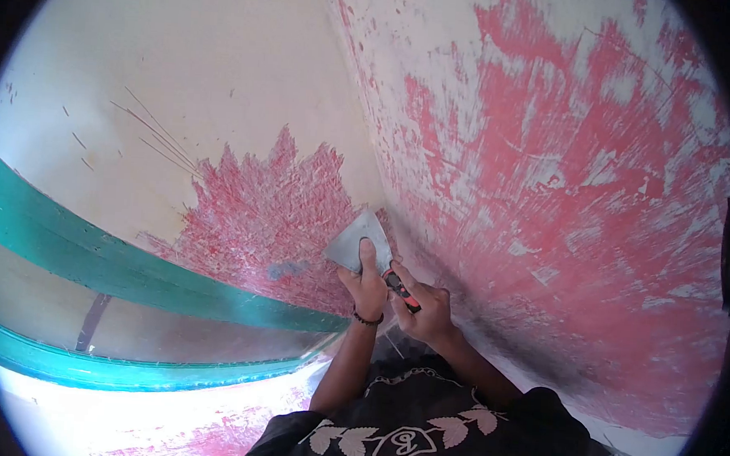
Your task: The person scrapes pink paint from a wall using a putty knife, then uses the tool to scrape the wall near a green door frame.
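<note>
A wide-bladed scraper (357,242) with a red and black handle lies against the wall close to the inner corner. My right hand (428,315) is closed around its handle. My left hand (367,292), with a dark beaded bracelet on the wrist, presses a finger along the face of the metal blade; its other fingers are partly hidden. Behind the blade is a rough pink patch (267,202) with jagged edges on the cream wall (218,47). The blade's edge touches or nearly touches the wall by this patch.
To the right, the adjoining wall (549,172) shows streaky pink and white. A green band (132,267) curves along the lower left, with a turquoise edge (151,374) beneath it. Thin scratches (159,135) mark the cream surface.
</note>
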Demonstrator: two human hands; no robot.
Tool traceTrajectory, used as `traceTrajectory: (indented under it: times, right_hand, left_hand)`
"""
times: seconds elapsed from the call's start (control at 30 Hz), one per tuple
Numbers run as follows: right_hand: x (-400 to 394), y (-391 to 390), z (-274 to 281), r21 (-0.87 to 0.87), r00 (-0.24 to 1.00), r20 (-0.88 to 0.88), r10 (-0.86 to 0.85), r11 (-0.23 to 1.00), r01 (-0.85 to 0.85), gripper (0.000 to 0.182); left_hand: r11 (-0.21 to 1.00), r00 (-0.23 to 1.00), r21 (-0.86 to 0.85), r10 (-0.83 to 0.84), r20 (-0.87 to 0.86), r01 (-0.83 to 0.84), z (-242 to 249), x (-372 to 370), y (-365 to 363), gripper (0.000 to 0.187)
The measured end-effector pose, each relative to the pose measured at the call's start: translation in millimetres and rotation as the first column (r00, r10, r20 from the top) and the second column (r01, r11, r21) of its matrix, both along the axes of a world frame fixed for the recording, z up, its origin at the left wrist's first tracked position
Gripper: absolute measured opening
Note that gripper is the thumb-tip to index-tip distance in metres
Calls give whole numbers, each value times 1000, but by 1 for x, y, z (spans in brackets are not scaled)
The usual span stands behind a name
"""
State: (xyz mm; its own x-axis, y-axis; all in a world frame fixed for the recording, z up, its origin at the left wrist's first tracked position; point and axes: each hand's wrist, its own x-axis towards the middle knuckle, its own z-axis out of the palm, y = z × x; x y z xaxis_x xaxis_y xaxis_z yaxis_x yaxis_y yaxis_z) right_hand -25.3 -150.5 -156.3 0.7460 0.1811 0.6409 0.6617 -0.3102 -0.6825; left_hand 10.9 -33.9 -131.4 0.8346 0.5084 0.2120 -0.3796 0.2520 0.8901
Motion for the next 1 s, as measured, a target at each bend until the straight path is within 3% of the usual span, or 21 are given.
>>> traceTrajectory:
  times: [0.1,0.17,0.27,0.4,0.6,0.7,0.8,0.9,1.0]
  right_hand:
    - [15,5,29,87,999,-32,35,996,-32,54]
    - [8,-3,28,31,999,-33,36,999,-35,54]
    - [-4,-6,0,-5,994,-93,49,999,-50,53]
    - [-6,-5,-1,3,990,-130,46,999,-46,53]
    - [2,3,2,27,998,-58,5,1000,-4,49]
    - [-1,2,23,50,965,-259,36,998,-24,48]
    - [-2,0,-4,-67,999,-18,-37,997,36,49]
    - [2,3,-1,-56,998,45,-48,997,50,49]
    - [-3,5,1,5,980,-197,-25,1000,26,49]
  left_hand:
    - [999,999,29,-31,-16,32,28,1,5,28]
    - [994,999,103,-41,-8,41,26,4,11,26]
    - [993,993,28,115,-25,-114,-27,-6,-1,23]
    - [996,998,-67,60,-19,-61,-3,-17,-8,27]
    - [1000,1000,-28,-11,10,11,0,-6,1,29]
    - [999,1000,37,12,-7,-12,10,-2,5,29]
    - [997,998,53,65,-7,-64,-17,-4,2,30]
    - [999,1000,31,14,-24,-14,-20,-6,5,31]
    - [998,998,10,-60,-32,61,0,-6,9,32]
